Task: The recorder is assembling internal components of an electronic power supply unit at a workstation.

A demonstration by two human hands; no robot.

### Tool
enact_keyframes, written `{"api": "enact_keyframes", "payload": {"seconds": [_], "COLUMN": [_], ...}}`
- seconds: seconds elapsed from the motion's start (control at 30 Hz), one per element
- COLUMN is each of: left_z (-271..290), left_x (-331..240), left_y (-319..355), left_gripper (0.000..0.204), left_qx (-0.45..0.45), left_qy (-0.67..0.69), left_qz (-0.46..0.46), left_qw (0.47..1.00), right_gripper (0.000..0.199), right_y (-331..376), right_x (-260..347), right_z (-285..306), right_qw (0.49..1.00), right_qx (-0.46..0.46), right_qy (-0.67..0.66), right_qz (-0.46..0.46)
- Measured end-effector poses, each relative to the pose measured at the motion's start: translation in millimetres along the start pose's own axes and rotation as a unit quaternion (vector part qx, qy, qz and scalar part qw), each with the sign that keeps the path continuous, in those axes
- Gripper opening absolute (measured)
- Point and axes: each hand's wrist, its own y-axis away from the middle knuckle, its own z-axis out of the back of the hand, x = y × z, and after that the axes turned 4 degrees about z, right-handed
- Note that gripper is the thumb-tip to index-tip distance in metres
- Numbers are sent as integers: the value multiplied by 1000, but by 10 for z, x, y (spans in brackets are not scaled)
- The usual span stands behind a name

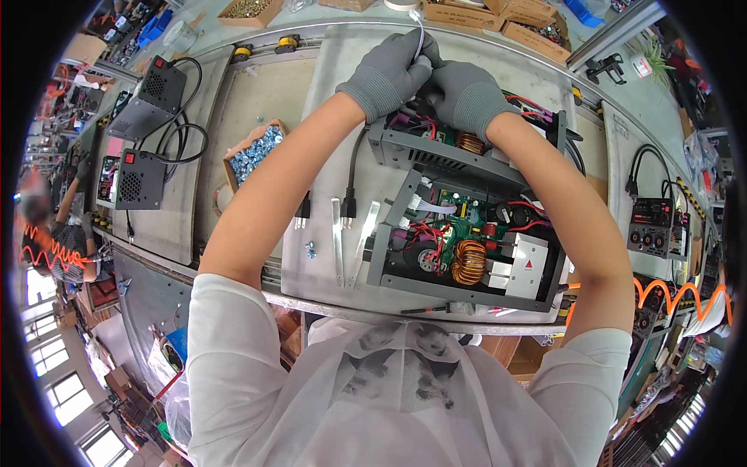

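Your left hand [389, 70] and right hand [467, 93] — both in grey gloves — meet at the far end of the open grey chassis [467, 233] on the counter [311, 140]. Your left grip pinches a thin white tie [420, 31]; your right is clenched just beside it — on what, you cannot tell.

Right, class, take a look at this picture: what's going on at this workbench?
A person in grey gloves works at the far end of an open grey metal chassis packed with wiring and copper coils. The left hand and right hand meet there, pinching a thin white strip, possibly a cable tie. A second open unit lies nearer the person. To the left sit a box of silvery screws, two metal strips and a black plug.
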Motion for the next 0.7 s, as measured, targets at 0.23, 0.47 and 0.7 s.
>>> {"api": "enact_keyframes", "payload": {"seconds": [0.23, 0.47, 0.7], "left_z": [-11, 8, -7], "left_x": [114, 102, -11], "left_y": [26, 58, 154], "left_gripper": [19, 21, 22], "left_qx": [-58, -66, -73], "left_qy": [-22, 59, 284], "left_qz": [-59, -45, 57], "left_qw": [996, 995, 954], "right_gripper": [27, 24, 25], "right_y": [4, 5, 182], "right_x": [187, 108, 140], "right_z": [-91, -26, 262], "right_qw": [995, 998, 996], "right_qx": [-57, -15, 52], "right_qy": [60, 20, 32], "right_qz": [-60, -57, -68]}}
